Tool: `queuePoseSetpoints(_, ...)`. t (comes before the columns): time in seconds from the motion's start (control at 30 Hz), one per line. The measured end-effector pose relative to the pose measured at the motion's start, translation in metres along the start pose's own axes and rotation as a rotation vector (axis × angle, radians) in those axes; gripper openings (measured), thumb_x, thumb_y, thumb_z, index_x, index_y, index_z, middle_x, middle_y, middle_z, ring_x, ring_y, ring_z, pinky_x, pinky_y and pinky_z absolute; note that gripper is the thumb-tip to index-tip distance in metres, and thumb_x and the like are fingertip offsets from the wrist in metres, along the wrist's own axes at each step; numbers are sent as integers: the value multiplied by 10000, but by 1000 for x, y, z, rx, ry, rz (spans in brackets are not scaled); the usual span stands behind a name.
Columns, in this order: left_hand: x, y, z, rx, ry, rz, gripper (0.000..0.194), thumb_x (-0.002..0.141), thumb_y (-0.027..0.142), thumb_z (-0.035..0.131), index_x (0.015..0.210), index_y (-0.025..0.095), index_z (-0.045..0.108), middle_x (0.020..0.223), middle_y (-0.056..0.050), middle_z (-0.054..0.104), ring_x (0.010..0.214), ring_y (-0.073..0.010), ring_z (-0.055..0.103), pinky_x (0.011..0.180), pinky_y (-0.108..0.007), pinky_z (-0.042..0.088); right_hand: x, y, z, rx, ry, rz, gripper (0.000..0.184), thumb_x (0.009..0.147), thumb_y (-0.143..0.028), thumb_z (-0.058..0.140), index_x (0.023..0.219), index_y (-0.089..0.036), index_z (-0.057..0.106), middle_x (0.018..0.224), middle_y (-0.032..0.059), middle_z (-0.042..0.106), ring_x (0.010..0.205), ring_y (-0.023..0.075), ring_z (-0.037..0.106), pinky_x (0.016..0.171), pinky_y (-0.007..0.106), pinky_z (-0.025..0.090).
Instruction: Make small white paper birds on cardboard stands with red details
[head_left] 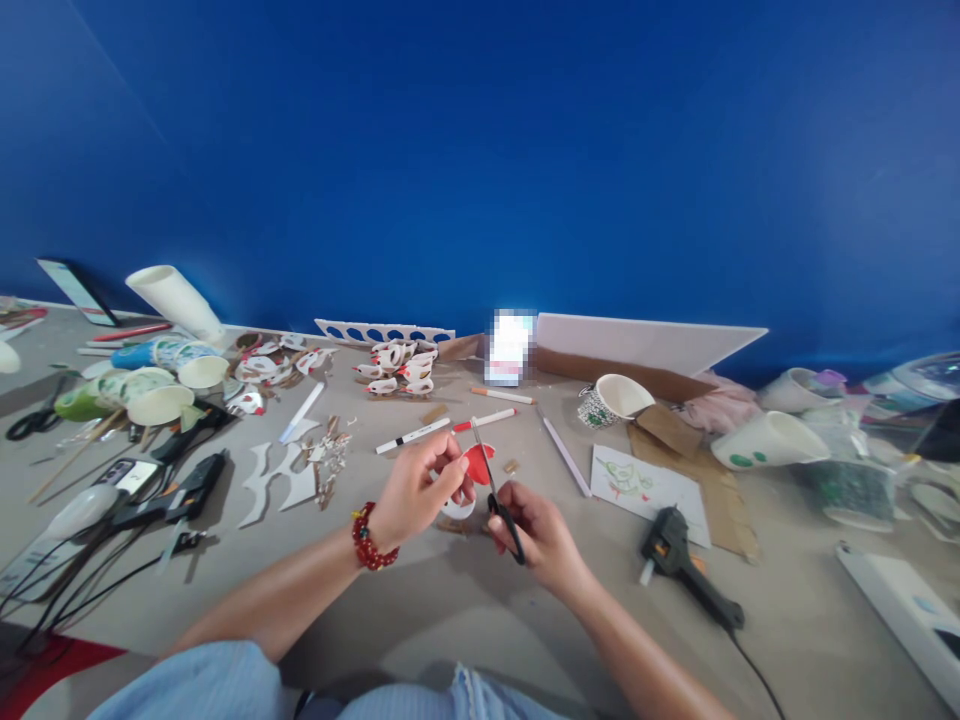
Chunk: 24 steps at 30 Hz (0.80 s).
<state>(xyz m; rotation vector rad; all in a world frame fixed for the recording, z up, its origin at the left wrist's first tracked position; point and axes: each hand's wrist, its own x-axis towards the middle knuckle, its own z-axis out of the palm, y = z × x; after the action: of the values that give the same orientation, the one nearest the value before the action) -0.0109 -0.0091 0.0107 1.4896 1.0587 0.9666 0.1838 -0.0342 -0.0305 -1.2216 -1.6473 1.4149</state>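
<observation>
In the middle of the table, my left hand [431, 475] pinches a small red piece [480, 464], which looks like paper, between thumb and fingers. My right hand [540, 535] is closed round the black handles of a pair of scissors [512, 530]. Their blades point up and away from me and meet the red piece, partly hidden by it. Below my left fingers lies a white round piece [457, 505] on the table. Just beyond my hands are a red marker [487, 419] and a black-and-white marker [411, 436].
Small white-and-red bird-like cutouts [401, 368] stand in a group ahead. Glue guns lie at left [176, 495] and right [679, 560], with cords on the table. A paper cup [621, 398], a drawing [637, 480] and a lit phone [510, 348] stand or lie further back.
</observation>
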Motion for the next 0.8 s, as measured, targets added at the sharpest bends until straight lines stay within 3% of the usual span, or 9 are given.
queuePoseSetpoints(0.1,2,-2,0,98,61,107,122,931,277,494,949,169,548,881,-75,708,716,-146,650,656,-267,526,2,6,0,-53,26,8,368,829,-512,610,707,-226,414,522,-39,543,476,105,444,470,210,311)
queuePoseSetpoints(0.2,8,2,-2,359,194,388,431,867,262,587,1274,187,467,1332,-157,534,1113,-240,585,866,-369,524,4,10,0,-110,43,18,340,830,-484,602,705,-225,420,529,-39,546,478,108,453,470,209,313)
queuePoseSetpoints(0.27,14,7,-6,560,180,509,453,848,255,612,1280,194,490,1430,-155,431,1261,-282,474,1003,-441,450,5,10,1,-169,57,20,335,822,-471,607,690,-223,424,526,-40,542,481,109,449,470,210,308)
queuePoseSetpoints(0.4,35,11,-16,739,-16,531,84,881,200,555,901,198,637,1194,-89,601,1186,-246,511,1030,-428,415,10,7,0,-286,82,33,330,819,-454,606,663,-220,432,526,-40,535,495,113,438,487,216,309)
queuePoseSetpoints(0.47,47,9,-20,747,-89,521,118,883,188,552,795,196,631,1072,-67,645,1104,-222,551,999,-397,432,13,7,-4,-350,92,37,330,818,-450,602,653,-219,434,535,-38,528,508,120,440,491,219,304)
queuePoseSetpoints(0.63,81,-5,-23,708,-192,483,126,870,232,595,770,205,666,981,-41,693,996,-206,601,946,-355,447,30,13,-23,-507,102,30,250,814,-374,597,669,-218,467,556,-45,520,514,123,432,489,222,274)
queuePoseSetpoints(0.8,110,-30,-16,641,-184,410,152,866,271,605,769,203,701,950,-39,716,986,-208,625,948,-333,444,49,23,-42,-663,146,32,268,822,-381,586,643,-215,475,534,-41,513,505,127,430,494,242,238)
